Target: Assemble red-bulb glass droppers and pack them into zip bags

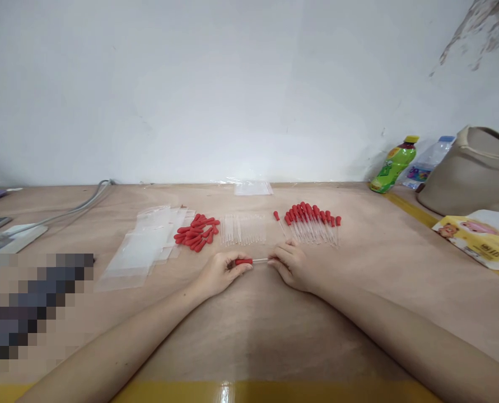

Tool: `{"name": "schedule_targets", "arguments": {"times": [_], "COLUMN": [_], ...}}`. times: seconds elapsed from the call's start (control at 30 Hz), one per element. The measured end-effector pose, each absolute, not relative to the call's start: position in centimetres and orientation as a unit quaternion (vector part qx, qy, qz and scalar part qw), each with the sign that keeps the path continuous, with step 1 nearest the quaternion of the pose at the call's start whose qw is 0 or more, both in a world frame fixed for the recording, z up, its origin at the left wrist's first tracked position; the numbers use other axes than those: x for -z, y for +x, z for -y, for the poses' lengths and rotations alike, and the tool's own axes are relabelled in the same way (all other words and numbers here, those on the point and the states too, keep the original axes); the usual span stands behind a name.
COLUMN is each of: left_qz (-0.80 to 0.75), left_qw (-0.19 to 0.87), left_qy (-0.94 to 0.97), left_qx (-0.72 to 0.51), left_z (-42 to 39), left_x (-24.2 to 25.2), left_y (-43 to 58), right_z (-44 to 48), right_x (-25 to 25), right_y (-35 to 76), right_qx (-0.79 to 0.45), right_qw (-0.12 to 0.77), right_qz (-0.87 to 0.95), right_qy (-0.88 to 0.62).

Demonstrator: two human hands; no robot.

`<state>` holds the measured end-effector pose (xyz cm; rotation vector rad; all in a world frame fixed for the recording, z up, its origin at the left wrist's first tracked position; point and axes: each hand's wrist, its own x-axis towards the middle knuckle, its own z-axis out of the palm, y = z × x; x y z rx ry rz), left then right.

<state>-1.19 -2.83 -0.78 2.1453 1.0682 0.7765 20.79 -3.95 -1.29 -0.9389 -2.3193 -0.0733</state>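
Observation:
Between my hands lies one dropper, its red rubber bulb (244,261) to the left and its clear glass tube (260,261) to the right. My left hand (222,272) is closed on the bulb. The tube's far end is pinched in my right hand (292,265), and its tip is hidden by the fingers. Beyond my left hand sits a heap of loose red bulbs (196,232). A row of bare glass tubes (241,229) lies just right of the heap. Droppers with red bulbs fitted (312,221) lie in a fanned pile past my right hand.
Clear plastic bags (138,252) overlap on the left; another bag (253,188) lies by the wall. A grey cable (81,207) crosses the far left. A green bottle (394,165), a clear bottle (428,162), a beige bin (470,173) and a yellow package (480,238) stand or lie at right.

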Motion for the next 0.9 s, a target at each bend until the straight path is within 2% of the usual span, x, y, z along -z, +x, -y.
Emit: {"name": "schedule_targets", "arguments": {"times": [0.27, 0.57, 0.9], "left_qz": [-0.402, -0.385, -0.388], "left_qw": [0.354, 0.338, 0.36], "left_qy": [0.791, 0.815, 0.801], "left_qx": [-0.295, -0.272, -0.281], "left_z": [3.1, 3.2, 3.0], "left_x": [1.0, 0.4, 0.6], "left_y": [-1.2, -1.1, -1.1], "right_z": [4.3, 4.2, 4.4], "right_x": [1.7, 1.7, 0.6], "right_y": [20.1, 19.2, 18.3], "right_qx": [0.024, 0.029, -0.054], "right_qw": [0.338, 0.326, 0.221], "right_qz": [0.881, 0.881, 0.871], "right_qy": [-0.331, -0.341, -0.436]}}
